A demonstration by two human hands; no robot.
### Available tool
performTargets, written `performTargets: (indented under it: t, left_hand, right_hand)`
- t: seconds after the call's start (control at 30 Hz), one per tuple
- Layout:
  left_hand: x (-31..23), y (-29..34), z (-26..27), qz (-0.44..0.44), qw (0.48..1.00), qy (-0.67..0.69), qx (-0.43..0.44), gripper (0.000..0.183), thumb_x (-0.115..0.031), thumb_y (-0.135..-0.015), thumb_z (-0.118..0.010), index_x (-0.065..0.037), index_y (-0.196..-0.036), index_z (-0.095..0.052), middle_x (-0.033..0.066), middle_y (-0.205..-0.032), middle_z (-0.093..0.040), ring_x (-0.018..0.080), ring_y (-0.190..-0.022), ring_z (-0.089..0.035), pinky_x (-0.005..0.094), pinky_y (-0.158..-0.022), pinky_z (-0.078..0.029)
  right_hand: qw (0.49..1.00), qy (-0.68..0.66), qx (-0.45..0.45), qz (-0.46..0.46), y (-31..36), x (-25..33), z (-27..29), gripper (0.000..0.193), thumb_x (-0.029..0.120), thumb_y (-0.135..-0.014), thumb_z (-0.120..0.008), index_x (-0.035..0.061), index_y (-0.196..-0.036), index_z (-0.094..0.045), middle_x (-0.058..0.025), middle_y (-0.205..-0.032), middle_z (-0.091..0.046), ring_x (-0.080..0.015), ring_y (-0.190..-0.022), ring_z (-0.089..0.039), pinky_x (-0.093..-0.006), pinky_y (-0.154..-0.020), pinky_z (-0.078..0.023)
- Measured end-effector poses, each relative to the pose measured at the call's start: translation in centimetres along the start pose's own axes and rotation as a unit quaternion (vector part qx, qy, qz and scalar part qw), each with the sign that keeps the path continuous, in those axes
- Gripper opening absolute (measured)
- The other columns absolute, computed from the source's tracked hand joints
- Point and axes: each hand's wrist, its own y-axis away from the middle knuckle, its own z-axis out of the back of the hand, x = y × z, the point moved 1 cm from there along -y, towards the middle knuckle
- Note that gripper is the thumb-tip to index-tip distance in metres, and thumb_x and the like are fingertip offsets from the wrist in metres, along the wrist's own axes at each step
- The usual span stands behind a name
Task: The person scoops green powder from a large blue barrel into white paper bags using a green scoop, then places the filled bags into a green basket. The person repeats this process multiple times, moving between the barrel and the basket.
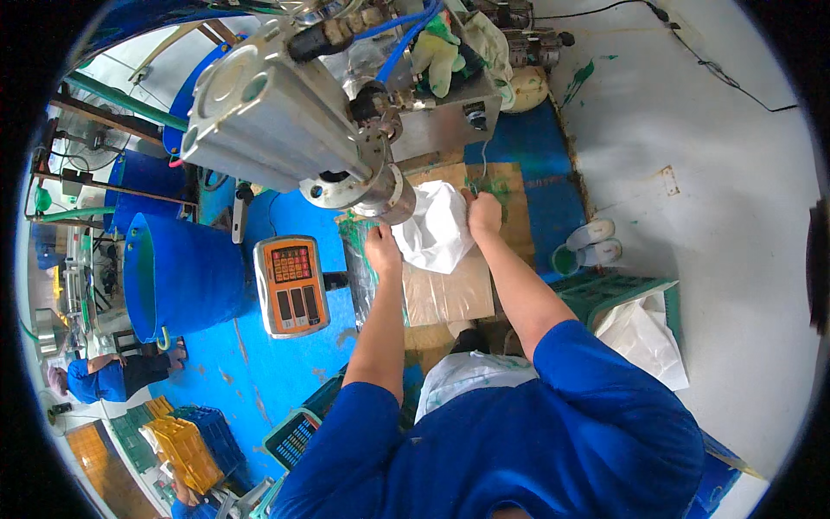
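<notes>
A white plastic bag (432, 230) is spread between my two hands, below and beside the outlet of a metal filling machine (386, 192). My left hand (383, 251) is closed at the bag's left edge, close under the steel outlet. On the other side, my right hand (482, 214) is closed on the bag's upper right edge. The metal outlet hides the bag's upper left part, and I cannot tell whether its mouth is around the outlet. Beneath the bag lies a flat piece of brown cardboard (450, 298).
An orange weighing-scale display (292, 287) stands at left, beside a large blue barrel (186, 275). On the right a green crate (618, 294) holds white bags (644, 337). Gloves (438, 60) lie on the machine. Another person (108, 378) is far left, near stacked crates (183, 450).
</notes>
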Motion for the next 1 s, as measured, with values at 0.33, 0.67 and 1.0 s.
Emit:
performTargets:
  t: [0.33,0.67,1.0]
  left_hand:
    - [-6.6,3.9,-3.4,-0.321,0.794,-0.373,0.358,0.045,-0.01,-0.076,-0.055,-0.012,-0.12,-0.046,0.0257,-0.12,-0.05,0.0387,-0.111,-0.05,0.0475,-0.087,-0.044]
    - [-8.5,3.6,-0.1,-0.378,0.815,-0.178,0.401,0.019,-0.007,-0.071,-0.059,-0.001,-0.089,-0.064,0.0195,-0.091,-0.063,0.0363,-0.088,-0.06,0.0401,-0.077,-0.048]
    - [2.9,13.3,-2.6,0.09,0.941,0.005,0.328,0.067,-0.025,-0.067,-0.08,-0.001,-0.12,-0.047,0.0164,-0.112,-0.052,0.0263,-0.084,-0.057,0.0372,-0.065,-0.052]
  right_hand:
    - [0.985,-0.078,0.049,0.145,4.0,2.2,2.3,0.033,0.04,-0.087,-0.052,0.01,-0.1,-0.056,-0.0164,-0.081,-0.064,-0.0345,-0.077,-0.062,-0.0421,-0.066,-0.046]
    - [0.968,-0.174,0.135,0.118,3.3,3.0,4.2,0.045,0.045,-0.088,-0.044,0.0062,-0.107,-0.056,-0.0201,-0.101,-0.061,-0.038,-0.096,-0.057,-0.0423,-0.081,-0.044]
    - [0.951,-0.245,0.175,0.073,-1.6,2.3,3.9,0.048,0.05,-0.09,-0.035,0.0124,-0.106,-0.062,-0.0136,-0.101,-0.063,-0.0294,-0.092,-0.06,-0.0403,-0.081,-0.046]
